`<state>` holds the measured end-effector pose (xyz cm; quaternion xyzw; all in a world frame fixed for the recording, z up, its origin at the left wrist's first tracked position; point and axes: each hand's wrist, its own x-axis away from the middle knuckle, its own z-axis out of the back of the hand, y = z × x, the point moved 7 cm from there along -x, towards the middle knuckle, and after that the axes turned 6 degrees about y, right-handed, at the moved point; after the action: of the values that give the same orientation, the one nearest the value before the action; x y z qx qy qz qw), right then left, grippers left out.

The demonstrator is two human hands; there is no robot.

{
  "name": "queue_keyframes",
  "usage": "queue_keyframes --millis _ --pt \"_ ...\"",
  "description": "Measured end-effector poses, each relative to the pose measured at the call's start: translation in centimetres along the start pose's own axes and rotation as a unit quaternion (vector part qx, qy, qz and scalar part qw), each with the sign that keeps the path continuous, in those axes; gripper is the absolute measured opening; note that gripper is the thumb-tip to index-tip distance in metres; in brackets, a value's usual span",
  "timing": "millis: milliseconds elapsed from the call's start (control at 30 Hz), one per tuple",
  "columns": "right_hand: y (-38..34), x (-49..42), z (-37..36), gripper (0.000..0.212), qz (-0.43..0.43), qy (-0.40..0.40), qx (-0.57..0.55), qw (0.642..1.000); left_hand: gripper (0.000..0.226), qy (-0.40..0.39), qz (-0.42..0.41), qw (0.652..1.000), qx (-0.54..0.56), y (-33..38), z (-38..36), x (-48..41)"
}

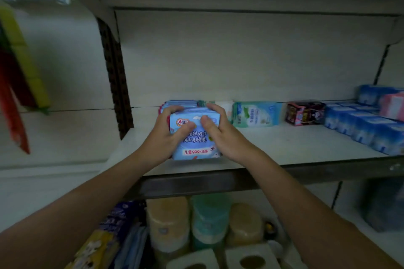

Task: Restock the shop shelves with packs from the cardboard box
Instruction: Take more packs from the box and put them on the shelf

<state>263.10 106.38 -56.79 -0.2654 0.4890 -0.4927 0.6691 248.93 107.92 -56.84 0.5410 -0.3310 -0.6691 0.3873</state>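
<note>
Two hands, left hand [169,135] and right hand [220,133], curl their fingers around a stack of blue packs [193,137] near the shelf [295,146] front edge; bare shelf lies rightward before green packs [255,113].

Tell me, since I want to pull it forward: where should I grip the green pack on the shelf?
Probably the top edge, coming from front and above: the green pack stands upright with open space overhead, while a white pack sits against its left side.

Single head-worn wide-angle view, facing forward and slightly downward, close in on the white shelf [284,146].
</note>
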Motion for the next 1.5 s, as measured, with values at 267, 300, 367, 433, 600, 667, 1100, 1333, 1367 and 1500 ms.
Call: queue_keyframes --millis 267,300,367,433,600,667,1100,1333,1367,1500 --pt "2.2 -1.4 -2.7 0.066 -0.024 -0.023 0.006 0.999 0.074 -0.036 0.034 0.997 -0.053 -2.6 1.4 -0.6" --pt "2.4 -1.4 -2.6 0.073 -0.027 -0.029 0.005 0.999 0.075 -0.031 0.035 0.998 -0.046 -2.7 1.4 -0.7" --pt "2.7 -1.3 -2.6 0.097 -0.025 -0.054 0.013 0.998 0.071 -0.03 0.074 0.996 -0.038 -3.2 1.8 -0.7" --pt "3.0 -1.3 -2.7 0.109 -0.025 -0.079 0.026 0.996 0.069 -0.07 0.141 0.987 -0.027 -4.1 1.9 -0.4" --pt "3.7 -3.0 -3.8 0.085 -0.026 -0.034 0.027 0.999 0.05 -0.079 0.175 0.981 -0.003 -4.4 2.1 -1.2" --pt "3.8 -3.4 -4.2 0.082 -0.03 -0.029 0.038 0.998 0.048 -0.067 0.174 0.982 -0.007 -4.6 2.3 -1.7" --pt "3.6 -3.6 -5.1 0.076 0.01 -0.07 0.07 0.995 0.077 -0.121 0.151 0.976 -0.096 -5.9 3.1 -1.7" --pt "2.9 -2.4 -3.5 0.063 -0.031 -0.036 0.074 0.996 0.077 0.032 0.112 0.99 -0.076 -2.8 3.4 -0.8" --pt "2.8 -2.2 -3.1 0.063 -0.035 -0.028 0.085 0.995 0.077 0.059 0.099 0.99 -0.086 -2.3 3.6 -0.6" --pt "3.2 -1.5 -0.9 0.067 -0.059 0.025 0.089 0.994 0.065 0.176 -0.086 0.95 -0.244 1.5 3.8 0.6"
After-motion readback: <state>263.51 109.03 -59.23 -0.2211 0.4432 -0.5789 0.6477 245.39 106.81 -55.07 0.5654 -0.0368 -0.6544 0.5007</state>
